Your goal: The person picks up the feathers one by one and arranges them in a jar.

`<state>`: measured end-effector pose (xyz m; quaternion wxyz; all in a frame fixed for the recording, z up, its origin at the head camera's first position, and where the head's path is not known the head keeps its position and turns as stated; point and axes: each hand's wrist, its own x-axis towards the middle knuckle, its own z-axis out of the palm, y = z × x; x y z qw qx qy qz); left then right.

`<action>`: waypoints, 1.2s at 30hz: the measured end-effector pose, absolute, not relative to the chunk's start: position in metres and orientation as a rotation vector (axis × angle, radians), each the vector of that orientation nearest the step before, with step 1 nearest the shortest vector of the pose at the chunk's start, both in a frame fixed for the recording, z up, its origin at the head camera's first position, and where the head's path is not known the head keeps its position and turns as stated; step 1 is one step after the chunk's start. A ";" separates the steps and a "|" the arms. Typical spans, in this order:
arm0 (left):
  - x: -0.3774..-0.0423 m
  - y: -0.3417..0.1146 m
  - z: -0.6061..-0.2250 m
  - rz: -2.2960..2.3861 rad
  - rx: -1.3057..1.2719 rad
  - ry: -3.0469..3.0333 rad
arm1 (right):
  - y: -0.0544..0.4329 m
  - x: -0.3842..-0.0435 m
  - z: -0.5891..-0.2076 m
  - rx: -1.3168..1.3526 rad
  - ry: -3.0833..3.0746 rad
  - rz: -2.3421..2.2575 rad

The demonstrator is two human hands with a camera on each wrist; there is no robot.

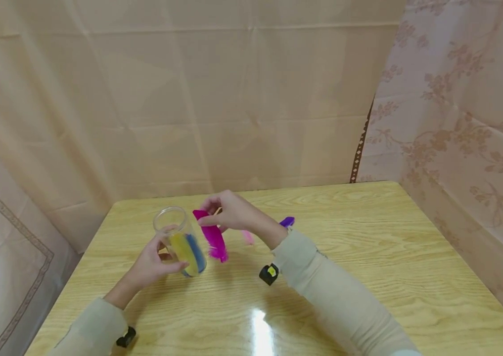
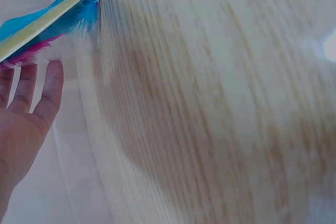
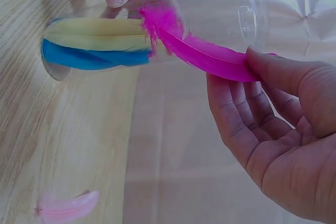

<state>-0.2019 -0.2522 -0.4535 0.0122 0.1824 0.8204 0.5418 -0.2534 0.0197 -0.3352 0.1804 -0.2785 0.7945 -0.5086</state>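
Note:
My left hand (image 1: 153,259) grips a clear plastic jar (image 1: 170,216) that leans a little on the table. Inside the jar lie a yellow feather (image 3: 100,32) and a blue feather (image 3: 94,56); a bit of magenta feather (image 2: 34,51) also shows there in the left wrist view. Between thumb and fingers, my right hand (image 1: 231,212) pinches a magenta feather (image 3: 210,59) by one end, just right of the jar, its fluffy end hanging down. In the right wrist view this feather crosses in front of the jar's side.
A pale pink feather (image 3: 71,208) lies on the wooden table (image 1: 367,247), beyond my right forearm. Near it is a purple feather (image 1: 287,221), partly hidden by the arm. Small black wrist devices (image 1: 269,273) sit by both sleeves. Cloth curtains (image 1: 251,99) hang behind the table.

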 end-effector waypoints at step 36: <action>-0.202 -0.251 -0.449 1.634 0.533 2.574 | 0.006 -0.248 -0.308 -0.765 2.135 -1.610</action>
